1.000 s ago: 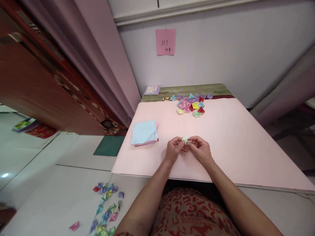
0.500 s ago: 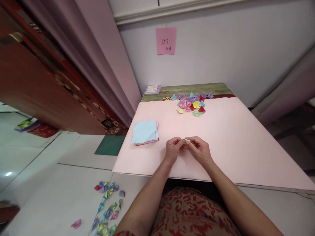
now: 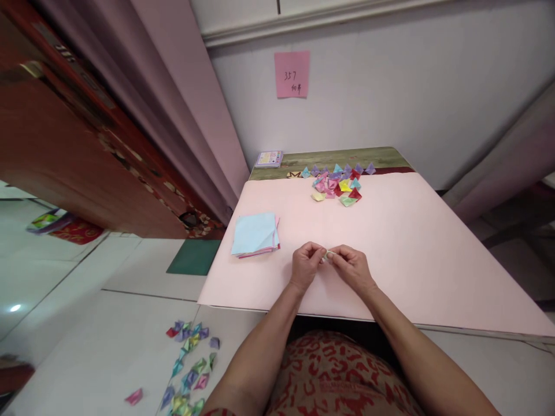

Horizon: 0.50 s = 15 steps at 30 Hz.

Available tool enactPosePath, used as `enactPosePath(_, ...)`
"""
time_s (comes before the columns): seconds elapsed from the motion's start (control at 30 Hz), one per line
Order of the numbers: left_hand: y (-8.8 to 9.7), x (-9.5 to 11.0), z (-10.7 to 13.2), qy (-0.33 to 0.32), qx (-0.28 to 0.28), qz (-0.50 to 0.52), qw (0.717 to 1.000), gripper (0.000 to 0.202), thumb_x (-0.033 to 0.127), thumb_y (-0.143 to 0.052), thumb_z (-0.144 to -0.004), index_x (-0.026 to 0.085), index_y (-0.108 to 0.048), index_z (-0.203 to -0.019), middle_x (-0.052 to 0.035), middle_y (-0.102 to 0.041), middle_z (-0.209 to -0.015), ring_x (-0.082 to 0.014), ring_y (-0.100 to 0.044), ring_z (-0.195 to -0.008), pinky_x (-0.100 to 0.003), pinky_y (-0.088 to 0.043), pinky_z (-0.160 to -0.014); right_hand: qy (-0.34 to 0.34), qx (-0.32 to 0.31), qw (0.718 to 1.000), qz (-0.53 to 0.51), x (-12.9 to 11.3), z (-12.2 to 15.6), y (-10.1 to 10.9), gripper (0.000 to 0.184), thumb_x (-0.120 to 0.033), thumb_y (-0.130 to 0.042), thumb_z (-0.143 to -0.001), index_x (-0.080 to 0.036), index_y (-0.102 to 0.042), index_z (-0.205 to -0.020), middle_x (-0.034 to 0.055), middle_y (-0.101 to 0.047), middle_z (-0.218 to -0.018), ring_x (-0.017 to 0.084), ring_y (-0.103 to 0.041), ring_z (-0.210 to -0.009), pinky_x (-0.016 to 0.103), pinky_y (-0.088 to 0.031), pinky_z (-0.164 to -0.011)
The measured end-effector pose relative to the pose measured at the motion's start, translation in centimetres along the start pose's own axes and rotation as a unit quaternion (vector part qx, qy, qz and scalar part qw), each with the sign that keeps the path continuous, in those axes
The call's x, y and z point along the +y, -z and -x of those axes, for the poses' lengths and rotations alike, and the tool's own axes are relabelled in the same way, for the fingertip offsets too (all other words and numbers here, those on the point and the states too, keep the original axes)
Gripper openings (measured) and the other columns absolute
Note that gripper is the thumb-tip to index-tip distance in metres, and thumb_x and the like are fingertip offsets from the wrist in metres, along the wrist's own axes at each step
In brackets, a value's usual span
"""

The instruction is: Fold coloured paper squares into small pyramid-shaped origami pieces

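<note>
Between my two hands is a small piece of pale green folded paper (image 3: 328,253), mostly hidden by the fingers. My left hand (image 3: 307,264) pinches its left side with thumb and forefinger. On the other side my right hand (image 3: 350,266) is closed on it, thumb toward me. Both hands hover low over the pink sheet (image 3: 403,260) covering the table. Left of them lies a stack of square paper (image 3: 255,232), light blue on top with pink and red edges below. Farther back, several folded paper boats (image 3: 336,185) in purple, pink, red, yellow, blue and green stand grouped together.
A small printed packet (image 3: 269,159) sits at the table's far left corner. Many folded papers (image 3: 191,358) lie on the tiled floor at the lower left, near a green mat (image 3: 193,256). A pink note (image 3: 292,74) is stuck on the wall. Curtains hang on both sides.
My right fingers have shifted slightly lower on the green paper, and less of it shows now. My left hand has barely moved.
</note>
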<state>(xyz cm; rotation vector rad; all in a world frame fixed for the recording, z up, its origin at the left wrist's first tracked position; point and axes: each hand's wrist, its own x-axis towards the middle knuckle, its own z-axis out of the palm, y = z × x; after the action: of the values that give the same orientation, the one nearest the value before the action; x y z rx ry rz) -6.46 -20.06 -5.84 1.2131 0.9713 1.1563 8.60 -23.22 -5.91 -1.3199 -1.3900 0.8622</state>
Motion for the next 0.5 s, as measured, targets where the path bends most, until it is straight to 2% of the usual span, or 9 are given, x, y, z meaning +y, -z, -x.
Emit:
enactPosePath(0.17,-0.31,0.32,-0.08,0.009,-0.001,0.008,1.000,0.022,0.036,-0.070,-0.079,0.016,-0.061,-0.077,0.0044,-0.055,-0.058,-0.0078,-0.049,-0.051,-0.020,-0.040,-0.051,-0.023,-0.001,1.000,-0.005,0.00,-0.25,-0.38,0.030,-0.045,-0.062,-0.084,-0.017,-0.072,-0.081,0.0013,-0.062,-0.063,0.014,-0.049,-0.054,0.025,-0.038,-0.050)
enactPosePath(0.27,-0.61,0.54,-0.01,0.017,0.011,-0.007,1.000,0.028,0.042,-0.066,-0.083,0.018,-0.058,-0.096,0.0059,-0.055,-0.058,-0.0092,-0.051,-0.048,-0.020,-0.041,-0.049,-0.034,0.016,0.999,-0.002,-0.40,-0.29,-0.69,0.037,-0.048,-0.057,-0.087,-0.018,-0.072,-0.103,-0.0022,-0.057,-0.057,0.013,-0.046,-0.050,0.024,-0.037,-0.049)
enactPosePath(0.37,-0.74,0.30,0.04,0.006,0.092,-0.058,0.994,0.033,0.046,-0.051,-0.092,0.020,-0.052,-0.112,0.0044,-0.058,-0.064,-0.0104,-0.054,-0.048,-0.022,-0.043,-0.049,-0.047,0.096,0.994,-0.002,-0.71,-0.18,-0.89,0.046,-0.049,-0.048,-0.093,-0.018,-0.062,-0.124,-0.0040,-0.054,-0.056,0.014,-0.050,-0.052,0.026,-0.042,-0.054)
enactPosePath(0.43,-0.63,-0.05,-0.02,-0.026,0.161,-0.104,0.981,0.031,0.044,-0.043,-0.096,0.020,-0.051,-0.114,0.0023,-0.059,-0.072,-0.0100,-0.054,-0.050,-0.023,-0.045,-0.052,-0.048,0.143,0.989,-0.005,-0.71,-0.12,-0.92,0.048,-0.048,-0.042,-0.096,-0.017,-0.060,-0.127,-0.0028,-0.056,-0.059,0.016,-0.054,-0.056,0.028,-0.046,-0.060)
enactPosePath(0.5,-0.40,-0.37,-0.11,-0.060,0.194,-0.141,0.969,0.027,0.040,-0.041,-0.097,0.019,-0.053,-0.111,0.0006,-0.059,-0.077,-0.0099,-0.054,-0.052,-0.025,-0.046,-0.057,-0.040,0.178,0.983,-0.004,-0.57,-0.11,-0.87,0.047,-0.048,-0.040,-0.097,-0.016,-0.059,-0.125,-0.0023,-0.057,-0.061,0.016,-0.056,-0.059,0.029,-0.047,-0.064)
